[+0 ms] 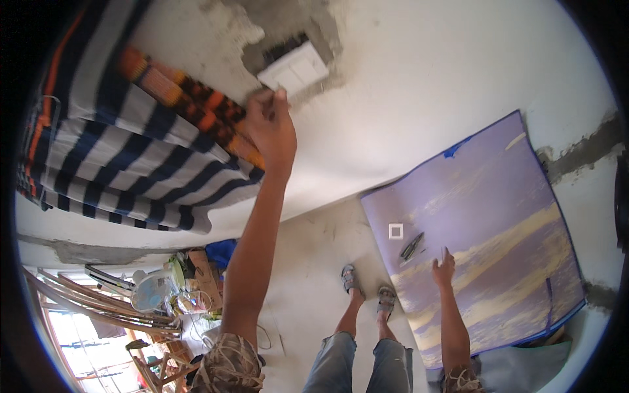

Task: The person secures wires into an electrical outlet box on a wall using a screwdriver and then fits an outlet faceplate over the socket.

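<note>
My left hand [272,131] is raised to the wall with its thumb and fingers pinched together. Its fingertips are at the lower corner of a white wall switch [295,69], which sits tilted over a rough recess; whatever the fingers hold is too small to make out. Lower on the right, my right hand [444,270] is over a worn purple panel [488,190], fingers drawn together around something thin and pale that I cannot identify. A dark, slim hand tool [412,246] and a white square frame [396,231] lie on the panel, left of that hand.
Striped dark-and-white fabric [144,157] and an orange patterned cloth [203,108] hang left of my left arm. Curved wooden strips [98,298], a cardboard box [205,278] and a wooden stool [157,367] crowd the lower left. My sandalled feet [367,288] stand beside the panel.
</note>
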Tool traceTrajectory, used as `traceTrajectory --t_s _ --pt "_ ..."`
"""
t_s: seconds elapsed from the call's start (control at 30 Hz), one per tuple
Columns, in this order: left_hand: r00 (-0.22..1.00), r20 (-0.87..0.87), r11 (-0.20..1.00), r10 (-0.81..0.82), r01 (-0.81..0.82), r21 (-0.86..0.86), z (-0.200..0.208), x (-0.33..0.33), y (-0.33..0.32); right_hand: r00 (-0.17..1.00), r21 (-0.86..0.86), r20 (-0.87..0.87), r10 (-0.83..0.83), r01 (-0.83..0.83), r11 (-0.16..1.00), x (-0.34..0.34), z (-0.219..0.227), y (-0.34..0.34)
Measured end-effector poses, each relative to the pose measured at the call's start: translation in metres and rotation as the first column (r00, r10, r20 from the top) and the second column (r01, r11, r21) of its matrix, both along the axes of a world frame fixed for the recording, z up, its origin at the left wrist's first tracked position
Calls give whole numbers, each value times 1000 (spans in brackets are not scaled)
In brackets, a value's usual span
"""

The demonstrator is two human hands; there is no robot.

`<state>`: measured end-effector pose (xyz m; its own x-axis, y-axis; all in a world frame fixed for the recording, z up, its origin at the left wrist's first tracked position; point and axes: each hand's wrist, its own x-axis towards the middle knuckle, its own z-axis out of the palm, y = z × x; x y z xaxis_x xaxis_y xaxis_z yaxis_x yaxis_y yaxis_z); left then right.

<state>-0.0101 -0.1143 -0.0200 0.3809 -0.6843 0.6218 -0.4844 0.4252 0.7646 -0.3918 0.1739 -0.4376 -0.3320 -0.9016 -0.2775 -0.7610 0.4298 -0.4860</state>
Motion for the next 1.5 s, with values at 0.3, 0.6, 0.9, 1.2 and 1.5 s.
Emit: traceTrajectory --t_s 0.3,0.6,0.9,1.2,1.5 --pt "999 -22 968 41 -34 250 23 -3 10 845 -865 283 453 22 501 198 393 -197" --pt "984 -169 990 -57 78 119 -14 -1 -7 873 -907 318 370 167 386 295 474 -299" --pt "957 -270 982 -106 144 125 -9 5 4 905 -861 314 288 143 488 318 474 -290" --pt "949 -296 961 -112 179 211 24 9 9 896 -780 390 214 197 594 328 507 -287" --pt "974 -180 974 -139 168 155 14 9 4 845 -810 529 79 475 344 330 509 -334"
